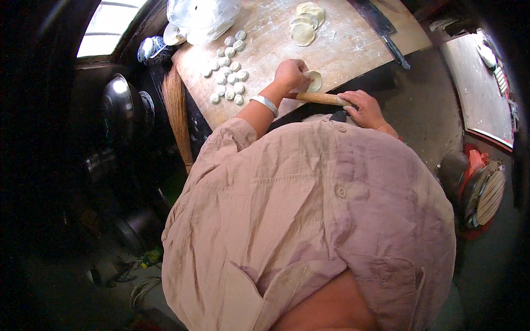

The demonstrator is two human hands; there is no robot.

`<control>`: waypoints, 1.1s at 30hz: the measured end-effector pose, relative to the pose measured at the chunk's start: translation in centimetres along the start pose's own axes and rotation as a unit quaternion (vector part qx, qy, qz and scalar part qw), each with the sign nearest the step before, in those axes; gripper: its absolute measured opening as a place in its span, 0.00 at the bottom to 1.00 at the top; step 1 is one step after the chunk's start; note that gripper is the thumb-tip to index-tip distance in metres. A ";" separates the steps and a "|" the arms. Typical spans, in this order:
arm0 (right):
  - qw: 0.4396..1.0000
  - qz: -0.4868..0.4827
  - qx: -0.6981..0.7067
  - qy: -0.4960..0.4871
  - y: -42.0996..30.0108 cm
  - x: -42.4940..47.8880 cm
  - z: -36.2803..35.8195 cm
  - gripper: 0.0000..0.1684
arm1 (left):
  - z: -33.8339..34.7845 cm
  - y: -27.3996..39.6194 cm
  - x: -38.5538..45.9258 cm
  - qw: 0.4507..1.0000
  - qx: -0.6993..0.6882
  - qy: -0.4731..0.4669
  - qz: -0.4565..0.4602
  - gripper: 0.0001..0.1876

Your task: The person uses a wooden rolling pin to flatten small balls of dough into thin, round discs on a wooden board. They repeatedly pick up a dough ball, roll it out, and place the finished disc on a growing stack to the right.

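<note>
My left hand (pixel 291 75), with a silver bangle on its wrist, pinches the edge of a small round dough wrapper (pixel 315 82) near the front edge of the floured wooden board (pixel 269 45). Under my right hand (pixel 365 107) is one end of a wooden rolling pin (pixel 319 98); its other end passes beneath my left wrist. Several small dough pieces (pixel 226 71), flattened and dusted with flour, lie to the left on the board. Farther back, several rolled wrappers (pixel 304 27) overlap in a loose stack.
A cleaver (pixel 379 27) lies at the board's right, its handle past the edge. At the back left are a clear plastic bag (pixel 203 18) and a blue-and-white bowl (pixel 154 49). A straw broom (pixel 177 111) leans against the board's left side. Metal basins (pixel 120 97) stand farther left.
</note>
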State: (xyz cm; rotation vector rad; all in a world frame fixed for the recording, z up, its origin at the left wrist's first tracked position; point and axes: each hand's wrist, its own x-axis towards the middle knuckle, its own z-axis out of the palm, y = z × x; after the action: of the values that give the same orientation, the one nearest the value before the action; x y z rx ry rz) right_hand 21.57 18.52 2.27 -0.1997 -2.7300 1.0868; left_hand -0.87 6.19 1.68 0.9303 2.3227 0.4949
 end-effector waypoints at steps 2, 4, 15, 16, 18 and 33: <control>1.000 0.003 0.010 0.000 0.3 -0.2 0.1 0.21 | -0.3 -0.1 1.0 0.997 -0.080 0.006 0.022 0.16; 1.000 0.004 0.021 -0.002 0.2 -0.2 -0.1 0.21 | -0.7 -0.4 2.4 0.987 -0.142 0.047 0.055 0.13; 1.000 0.020 0.013 0.007 0.9 -0.3 -0.8 0.21 | -5.3 1.8 6.6 0.890 -0.122 0.388 0.207 0.08; 1.000 0.021 0.015 0.006 0.8 -0.3 -0.8 0.21 | -4.9 2.0 6.6 0.896 -0.053 0.381 0.223 0.09; 1.000 0.018 0.021 0.005 0.8 -0.2 -0.9 0.21 | -4.0 2.9 5.7 0.929 0.096 0.279 0.223 0.12; 0.998 0.014 0.045 -0.038 1.0 1.2 -0.1 0.21 | -0.2 0.1 1.2 0.932 0.200 0.173 0.249 0.17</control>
State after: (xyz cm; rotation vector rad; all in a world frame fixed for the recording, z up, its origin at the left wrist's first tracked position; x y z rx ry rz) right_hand 20.45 19.51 1.82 -0.1871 -2.7450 1.2469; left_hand -1.64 7.06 1.45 1.7786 2.5441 0.4123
